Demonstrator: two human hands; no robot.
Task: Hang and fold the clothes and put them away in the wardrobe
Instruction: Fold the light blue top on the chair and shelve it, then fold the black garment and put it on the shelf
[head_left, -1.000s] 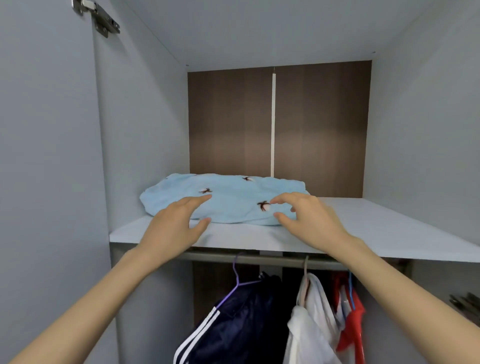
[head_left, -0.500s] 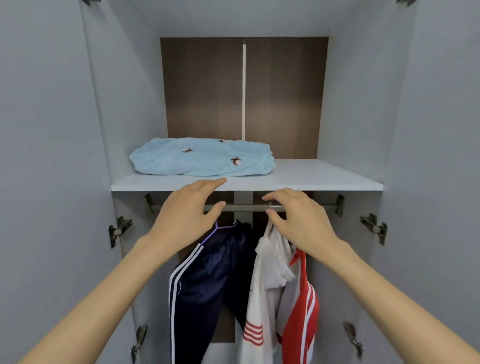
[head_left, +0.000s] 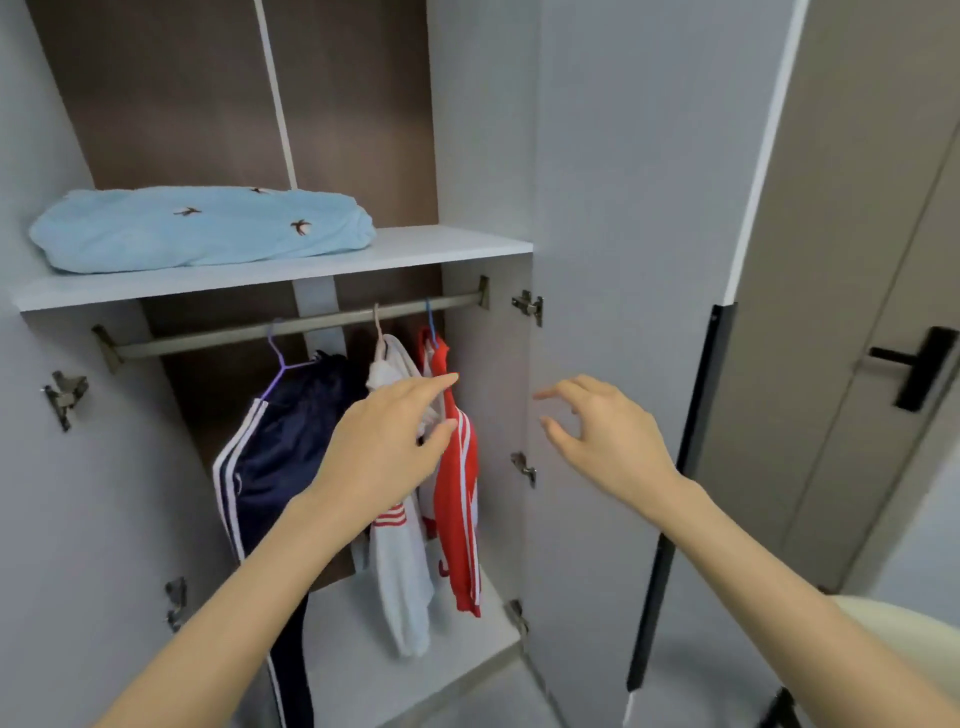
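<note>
Left hand (head_left: 387, 452) dropped before red jacket (head_left: 457, 499), right hand (head_left: 605, 436) by door (head_left: 613, 234) hinge edge, both empty, loose-fingered.

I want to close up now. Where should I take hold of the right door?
Probably the black strip along the door's free edge, coming from the right. The door stands swung open on hinges at the wardrobe side, and the right hand is nearest.

Pale blue folded cloth (head_left: 202, 228) (dark bird motifs), red-and-white jacket (head_left: 457, 499), white-striped navy trousers (head_left: 275, 457).
</note>
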